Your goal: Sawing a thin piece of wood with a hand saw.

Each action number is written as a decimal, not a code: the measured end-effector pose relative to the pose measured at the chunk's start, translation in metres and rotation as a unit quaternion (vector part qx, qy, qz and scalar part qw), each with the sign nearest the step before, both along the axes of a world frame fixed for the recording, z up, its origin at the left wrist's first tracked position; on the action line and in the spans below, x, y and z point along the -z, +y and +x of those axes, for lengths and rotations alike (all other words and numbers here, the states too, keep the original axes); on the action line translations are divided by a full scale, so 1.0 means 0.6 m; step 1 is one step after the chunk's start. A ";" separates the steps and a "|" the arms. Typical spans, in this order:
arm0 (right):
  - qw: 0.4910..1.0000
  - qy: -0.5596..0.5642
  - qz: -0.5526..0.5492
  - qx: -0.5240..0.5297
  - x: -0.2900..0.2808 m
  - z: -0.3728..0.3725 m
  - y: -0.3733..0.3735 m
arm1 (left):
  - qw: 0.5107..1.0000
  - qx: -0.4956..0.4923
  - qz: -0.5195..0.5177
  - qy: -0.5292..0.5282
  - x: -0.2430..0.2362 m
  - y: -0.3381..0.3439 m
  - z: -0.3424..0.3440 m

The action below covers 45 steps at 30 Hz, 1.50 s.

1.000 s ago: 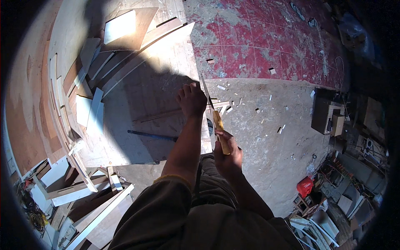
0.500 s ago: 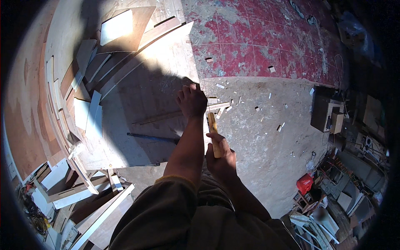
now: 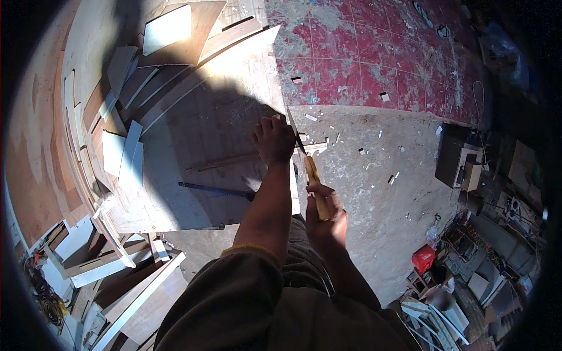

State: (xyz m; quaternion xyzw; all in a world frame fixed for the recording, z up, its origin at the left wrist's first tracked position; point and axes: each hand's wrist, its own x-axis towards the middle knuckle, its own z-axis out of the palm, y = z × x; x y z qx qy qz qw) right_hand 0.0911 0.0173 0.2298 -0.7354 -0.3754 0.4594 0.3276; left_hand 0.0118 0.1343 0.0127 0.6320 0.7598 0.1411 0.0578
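Saw (image 3: 311, 168) apparently beside table edge (image 3: 275, 71)

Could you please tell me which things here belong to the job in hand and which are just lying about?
Apparently in use:
- yellow-handled saw, in the right hand
- wood strips, passing under the left hand
- work table

Apparently just lying about:
- blue bar
- floor offcut
- red bag
- sandal

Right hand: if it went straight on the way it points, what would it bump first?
Probably the pale wooden strip poking past the worktop edge, just ahead of the right hand along the saw. From above, I can't tell whether their heights match.
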 end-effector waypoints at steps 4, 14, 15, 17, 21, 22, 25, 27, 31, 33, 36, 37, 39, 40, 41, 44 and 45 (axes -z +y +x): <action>1.000 -0.021 -0.009 -0.011 -0.007 -0.008 -0.007 | 1.000 -0.005 0.013 0.024 0.009 -0.002 -0.002; 0.997 -0.049 0.049 -0.029 -0.007 -0.002 0.031 | 1.000 0.007 0.002 0.007 0.015 -0.004 -0.003; 0.998 -0.038 0.043 -0.035 -0.007 -0.007 0.032 | 1.000 0.007 -0.007 0.002 0.016 -0.003 -0.004; 0.995 -0.066 0.059 -0.044 -0.013 -0.005 0.032 | 1.000 -0.006 -0.017 -0.007 0.017 -0.003 -0.001; 0.999 -0.024 0.010 -0.019 -0.028 0.005 0.014 | 1.000 0.005 -0.018 0.016 0.022 -0.004 -0.002; 0.998 -0.043 0.040 -0.039 -0.029 0.001 0.023 | 0.999 0.018 -0.024 0.015 0.023 -0.004 -0.004; 0.992 -0.074 0.080 -0.067 -0.032 -0.001 0.037 | 1.000 0.011 -0.012 0.012 0.002 -0.003 -0.001; 0.999 -0.011 0.001 -0.043 -0.030 0.007 0.038 | 1.000 0.005 0.000 0.019 0.013 -0.004 -0.007; 1.000 0.002 0.024 -0.007 -0.025 0.026 0.008 | 1.000 0.002 0.007 0.006 0.011 -0.003 0.002; 0.997 -0.045 0.052 -0.037 -0.025 0.020 0.012 | 1.000 -0.001 0.006 0.000 0.010 -0.003 0.002; 0.999 -0.013 -0.026 0.012 -0.045 0.008 0.034 | 1.000 -0.006 0.009 -0.003 0.004 -0.002 0.002; 0.999 -0.033 -0.013 0.000 -0.049 0.007 0.043 | 1.000 -0.008 0.014 0.000 0.003 -0.002 0.002; 0.999 -0.053 0.000 -0.012 -0.051 0.006 0.043 | 1.000 -0.005 0.005 0.008 0.006 -0.002 -0.004; 0.998 -0.062 -0.010 -0.017 -0.052 0.009 0.038 | 1.000 -0.003 -0.003 0.016 0.007 -0.003 -0.007; 0.997 -0.072 -0.017 -0.022 -0.051 0.011 0.036 | 1.000 -0.003 -0.002 0.016 0.009 -0.003 -0.007; 0.997 -0.072 0.005 -0.018 -0.048 0.006 0.015 | 1.000 0.003 0.005 0.022 0.010 -0.005 -0.001; 0.998 -0.058 0.011 -0.002 -0.047 0.005 0.013 | 1.000 0.005 -0.002 0.013 0.007 -0.003 0.002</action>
